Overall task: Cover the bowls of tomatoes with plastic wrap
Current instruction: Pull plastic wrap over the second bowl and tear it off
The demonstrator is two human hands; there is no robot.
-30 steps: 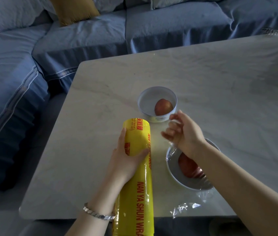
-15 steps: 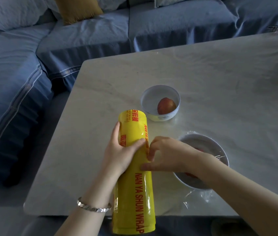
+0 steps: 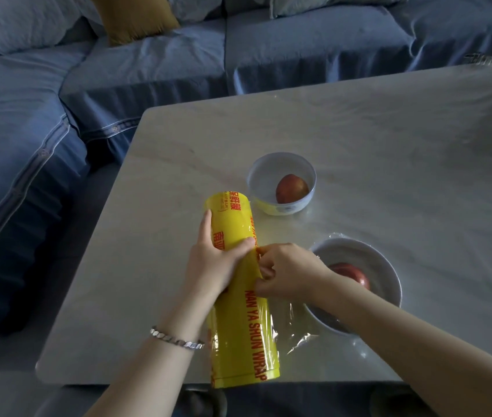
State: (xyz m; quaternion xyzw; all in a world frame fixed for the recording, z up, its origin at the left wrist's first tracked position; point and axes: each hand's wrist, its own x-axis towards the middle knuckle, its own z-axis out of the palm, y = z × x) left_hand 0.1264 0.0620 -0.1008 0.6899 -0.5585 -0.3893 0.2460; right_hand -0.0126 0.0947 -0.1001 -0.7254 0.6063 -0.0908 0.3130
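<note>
- The plastic wrap roll lies lengthwise at lower centre, on the table. The left hand clasps its middle.
- The right hand, fingers curled, pinches at the roll's right edge.
- Just above centre is an uncovered bowl holding a tomato; at lower right, a second bowl.

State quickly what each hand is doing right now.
Left hand: grips the yellow wrap roll.
Right hand: fingers pinch at the roll's film edge.
</note>
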